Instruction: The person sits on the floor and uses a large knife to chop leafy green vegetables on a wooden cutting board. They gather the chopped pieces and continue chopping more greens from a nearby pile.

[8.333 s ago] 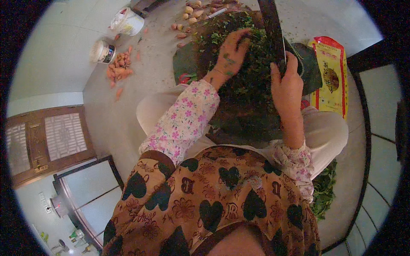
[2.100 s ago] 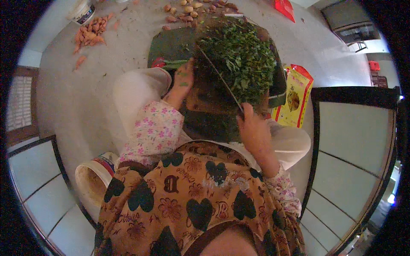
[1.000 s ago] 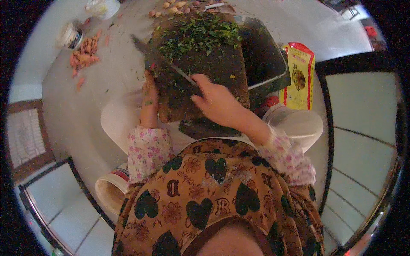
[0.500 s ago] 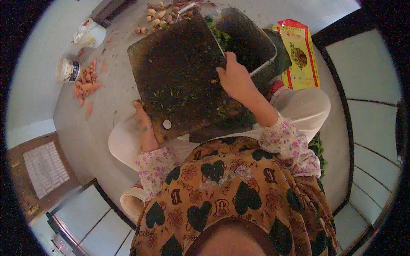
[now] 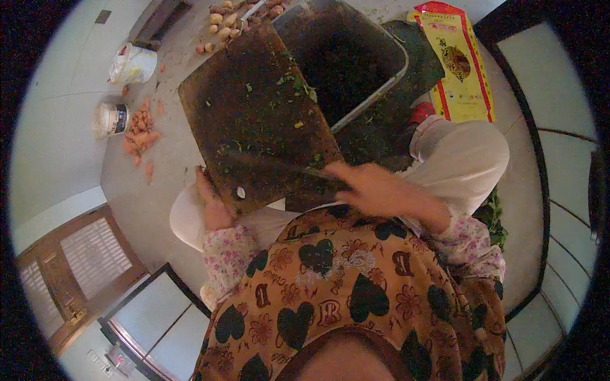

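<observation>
A dark wooden cutting board (image 5: 254, 114) lies tilted across my lap, scattered with chopped green bits and with a round hole near its near corner. My left hand (image 5: 215, 206) grips its lower left edge. In my right hand (image 5: 381, 193), closed by the board's near right corner, is what looks like a knife (image 5: 279, 164); its dark, motion-blurred blade stretches leftward over the board. Beyond the right edge of the board, partly under it, stands a rectangular tub (image 5: 405, 60) with a pale rim and a dark inside. Leafy shreds cling along the board's edge beside it.
Potatoes (image 5: 222, 22) lie at the far side, and a heap of orange roots (image 5: 141, 130) at left near two white buckets (image 5: 133, 63) (image 5: 111, 120). A yellow and red bag (image 5: 457, 63) lies at far right. Green leaves (image 5: 492, 219) are beside my right knee.
My right hand has come back from the tub's side of the board to its near right corner, the blade now across the board. More green bits show on the board, which sits slightly lower.
</observation>
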### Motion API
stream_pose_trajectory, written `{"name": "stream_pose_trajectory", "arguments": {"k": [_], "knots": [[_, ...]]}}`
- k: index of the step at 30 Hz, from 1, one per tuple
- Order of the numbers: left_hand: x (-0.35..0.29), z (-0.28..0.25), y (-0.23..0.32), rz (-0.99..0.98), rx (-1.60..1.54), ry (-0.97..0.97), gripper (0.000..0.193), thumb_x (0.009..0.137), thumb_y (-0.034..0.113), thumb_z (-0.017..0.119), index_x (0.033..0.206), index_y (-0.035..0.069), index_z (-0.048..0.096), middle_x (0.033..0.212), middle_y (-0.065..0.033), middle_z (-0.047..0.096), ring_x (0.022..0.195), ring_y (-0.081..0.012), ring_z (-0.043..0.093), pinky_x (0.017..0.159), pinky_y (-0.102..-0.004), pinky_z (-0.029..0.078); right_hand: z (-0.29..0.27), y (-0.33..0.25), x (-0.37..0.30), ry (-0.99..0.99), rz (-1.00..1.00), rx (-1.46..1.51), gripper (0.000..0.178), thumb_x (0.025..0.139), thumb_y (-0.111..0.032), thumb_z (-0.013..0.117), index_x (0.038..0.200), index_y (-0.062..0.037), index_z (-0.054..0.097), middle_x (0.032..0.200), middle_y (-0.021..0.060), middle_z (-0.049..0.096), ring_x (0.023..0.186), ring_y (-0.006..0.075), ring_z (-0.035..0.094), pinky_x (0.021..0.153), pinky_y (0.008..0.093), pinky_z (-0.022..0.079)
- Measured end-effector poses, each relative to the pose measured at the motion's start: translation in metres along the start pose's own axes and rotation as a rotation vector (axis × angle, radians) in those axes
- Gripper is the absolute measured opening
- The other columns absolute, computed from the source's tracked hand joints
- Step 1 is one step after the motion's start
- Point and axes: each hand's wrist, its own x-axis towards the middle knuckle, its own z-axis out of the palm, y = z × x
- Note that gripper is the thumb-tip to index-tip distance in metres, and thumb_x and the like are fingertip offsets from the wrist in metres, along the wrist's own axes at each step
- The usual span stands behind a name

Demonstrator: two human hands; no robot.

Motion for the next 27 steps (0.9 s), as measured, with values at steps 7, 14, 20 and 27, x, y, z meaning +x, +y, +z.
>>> {"name": "stream_pose_trajectory", "arguments": {"k": [7,14,20,27], "knots": [[0.006,0.001,-0.001,0.097,0.055,-0.049,0.058,0.092,0.040,0.041,0.134,0.001,0.029,0.127,-0.0192,0.045,0.113,-0.0316,0.048,0.095,-0.0427,0.041,-0.021,-0.005,0.002,0.457,0.139,-0.063,0.040,0.083,-0.013,0.057,0.117,-0.0040,0.040,0.085,0.0256,0.060,0.081,0.0447,0.058,0.069,0.0512,0.048],[0.011,-0.002,-0.005,0.154,0.007,-0.096,0.049,0.094,0.029,0.043,0.133,0.002,0.032,0.125,-0.0186,0.048,0.109,-0.0306,0.051,0.092,-0.0423,0.044,0.009,-0.016,0.032,0.144,-0.117,0.168,0.038,0.083,-0.017,0.056,0.114,-0.0018,0.042,0.080,0.0264,0.061,0.077,0.0452,0.059,0.069,0.0516,0.048],[0.048,0.005,-0.010,-0.358,-0.448,0.095,0.044,0.094,0.039,0.040,0.121,0.006,0.053,0.113,-0.0121,0.058,0.101,-0.0250,0.056,0.090,-0.0386,0.044,-0.023,-0.005,0.014,0.624,0.214,-0.120,0.043,0.082,-0.014,0.058,0.121,-0.0051,0.041,0.094,0.0234,0.060,0.084,0.0410,0.059,0.073,0.0468,0.048],[0.031,0.009,0.015,0.147,0.214,-0.069,0.042,0.093,0.036,0.042,0.119,0.006,0.054,0.112,-0.0122,0.059,0.101,-0.0246,0.056,0.090,-0.0386,0.044,-0.001,-0.017,0.020,0.727,0.257,-0.508,0.025,0.081,-0.018,0.056,0.103,-0.0087,0.048,0.079,0.0137,0.058,0.070,0.0307,0.062,0.052,0.0406,0.051]]}}
